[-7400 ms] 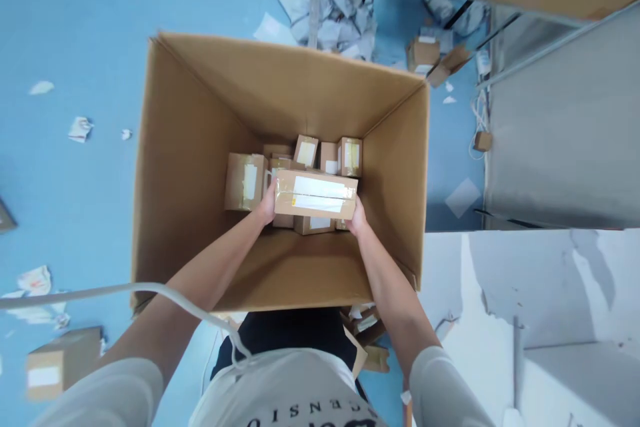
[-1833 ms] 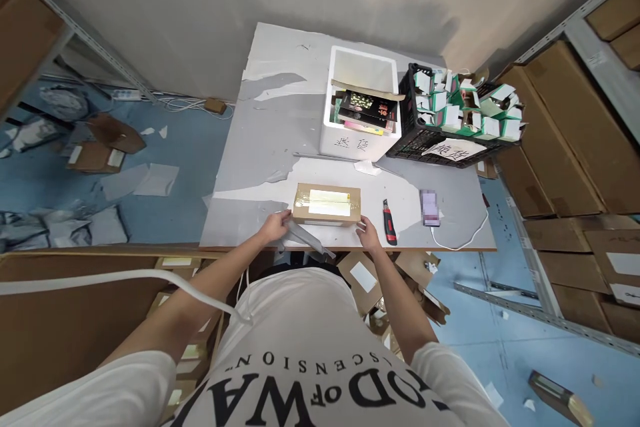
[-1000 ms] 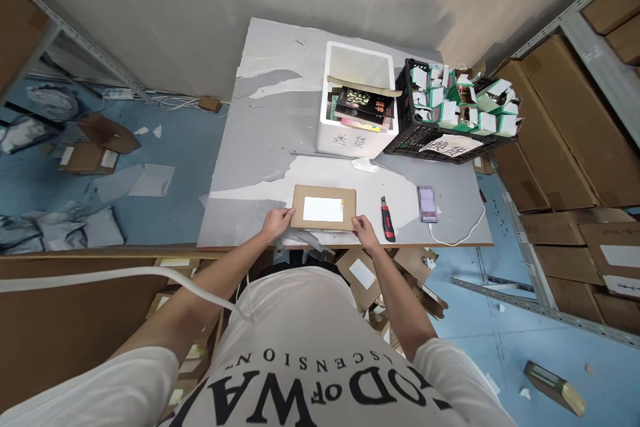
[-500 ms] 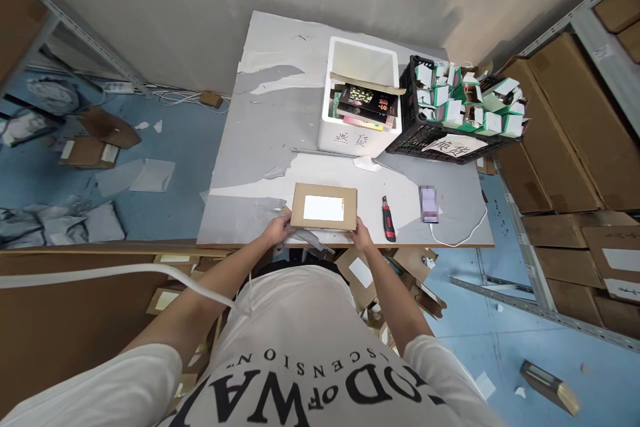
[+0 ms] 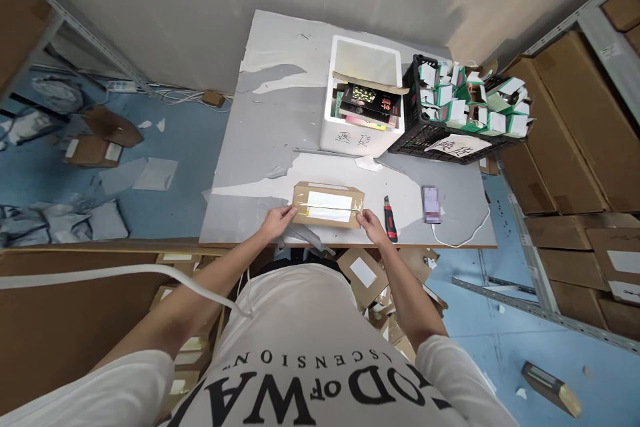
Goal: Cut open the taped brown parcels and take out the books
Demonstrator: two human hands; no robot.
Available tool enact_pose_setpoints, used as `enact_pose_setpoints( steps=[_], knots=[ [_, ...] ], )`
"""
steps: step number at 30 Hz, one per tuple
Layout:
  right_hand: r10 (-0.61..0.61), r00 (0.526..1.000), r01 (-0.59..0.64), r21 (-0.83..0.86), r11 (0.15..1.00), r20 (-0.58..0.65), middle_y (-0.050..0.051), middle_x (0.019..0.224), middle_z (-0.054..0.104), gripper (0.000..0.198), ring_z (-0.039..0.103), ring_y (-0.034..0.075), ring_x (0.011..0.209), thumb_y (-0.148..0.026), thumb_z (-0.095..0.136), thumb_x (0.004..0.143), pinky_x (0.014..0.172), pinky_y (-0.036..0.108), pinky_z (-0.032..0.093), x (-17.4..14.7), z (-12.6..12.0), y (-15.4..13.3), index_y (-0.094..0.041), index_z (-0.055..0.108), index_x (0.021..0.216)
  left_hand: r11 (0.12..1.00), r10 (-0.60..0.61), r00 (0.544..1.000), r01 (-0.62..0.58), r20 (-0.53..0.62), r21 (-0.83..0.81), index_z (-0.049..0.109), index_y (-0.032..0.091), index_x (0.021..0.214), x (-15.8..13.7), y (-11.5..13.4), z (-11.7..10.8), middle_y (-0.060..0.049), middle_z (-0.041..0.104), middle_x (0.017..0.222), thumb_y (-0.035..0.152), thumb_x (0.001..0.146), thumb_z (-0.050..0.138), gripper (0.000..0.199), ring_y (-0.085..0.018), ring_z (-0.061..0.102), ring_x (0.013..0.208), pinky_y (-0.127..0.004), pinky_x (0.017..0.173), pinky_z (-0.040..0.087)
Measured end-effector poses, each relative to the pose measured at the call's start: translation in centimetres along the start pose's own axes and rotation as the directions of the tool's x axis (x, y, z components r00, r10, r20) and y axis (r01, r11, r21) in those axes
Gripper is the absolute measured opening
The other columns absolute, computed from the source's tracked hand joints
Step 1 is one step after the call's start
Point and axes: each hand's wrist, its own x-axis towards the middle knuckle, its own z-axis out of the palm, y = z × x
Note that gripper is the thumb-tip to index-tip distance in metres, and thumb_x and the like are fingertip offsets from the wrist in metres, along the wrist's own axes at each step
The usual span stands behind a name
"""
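Note:
Between my two hands is a brown cardboard box point(image 5: 302, 199) with a white label and shiny clear tape, turned so that a taped side shows. My left hand point(image 5: 278, 221) grips its left end and my right hand point(image 5: 371, 224) its lower right corner. Right of my right hand lies a red and black box cutter point(image 5: 390, 220). Under the box, near the front edge of the table point(image 5: 265, 107), is a crumpled grey plastic scrap point(image 5: 303, 236).
A white foam box point(image 5: 360, 140) holding books stands at the back. Next to it is a black crate point(image 5: 415, 137) full of small white and green cartons. A phone point(image 5: 431, 204) with a cable point(image 5: 465, 240) lies at right. Cardboard boxes point(image 5: 363, 272) lie below the front edge.
The box has been tipped over in my hands, so its taped side shows instead of the plain labelled top. Both hands moved up slightly with it.

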Motion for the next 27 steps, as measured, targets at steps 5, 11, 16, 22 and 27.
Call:
enact_pose_setpoints(
  steps=[5,11,16,22,27],
  knots=[
    [0.064,0.996,-0.075,-0.194,0.978,-0.059,0.001,0.075,0.06,0.049,0.051,0.017,0.072,-0.069,0.046,0.077,0.069,0.03,0.041,0.8,0.5,-0.5,-0.021,0.054,0.074,0.984,-0.048,0.995,0.063,-0.092,0.167,0.072,0.014,0.075,0.7,1.1,-0.2,-0.003,0.065,0.066,0.059,0.086,0.034,0.06,-0.02,0.061,0.072,-0.025,0.063,0.04],
    [0.094,0.995,-0.096,-0.107,0.99,-0.019,0.004,0.084,0.064,0.051,0.056,0.018,0.078,-0.069,0.042,0.08,0.075,0.032,0.044,1.1,0.6,1.6,-0.021,0.059,0.084,0.984,-0.061,0.995,0.073,-0.076,0.165,0.073,0.014,0.091,0.4,2.4,-0.1,-0.006,0.071,0.079,0.063,0.075,0.055,0.055,-0.022,0.063,0.072,-0.027,0.064,0.042],
    [0.065,0.895,-0.237,-0.345,0.908,-0.442,0.016,0.115,0.059,0.049,0.052,0.028,0.109,-0.053,0.042,0.085,0.095,0.042,0.039,1.6,-3.1,4.5,-0.015,0.058,0.112,0.987,-0.092,0.992,0.102,-0.089,0.125,0.071,0.016,0.103,0.1,3.1,0.3,-0.007,0.073,0.091,0.063,0.074,0.058,0.057,-0.023,0.065,0.081,-0.028,0.07,0.046],
    [0.259,0.81,-0.54,-0.496,0.68,-0.527,0.024,0.126,0.048,0.063,0.043,0.038,0.12,-0.034,0.059,0.076,0.095,0.05,0.037,1.7,-5.7,7.4,-0.013,0.041,0.134,0.974,-0.091,0.98,0.125,-0.179,0.188,0.057,0.014,0.127,-0.7,2.6,0.8,-0.014,0.065,0.118,0.061,0.079,0.054,0.067,-0.03,0.061,0.107,-0.037,0.088,0.047],
    [0.221,0.846,-0.481,-0.515,0.709,-0.486,0.025,0.123,0.048,0.057,0.05,0.035,0.115,-0.024,0.045,0.082,0.096,0.049,0.038,2.5,-5.9,6.2,-0.009,0.037,0.136,0.864,0.398,0.916,-0.357,-0.048,0.354,0.046,0.015,0.137,-2.5,2.8,1.1,-0.014,0.039,0.148,0.048,0.084,0.055,0.063,-0.029,0.033,0.138,-0.042,0.113,0.029]
  ],
)
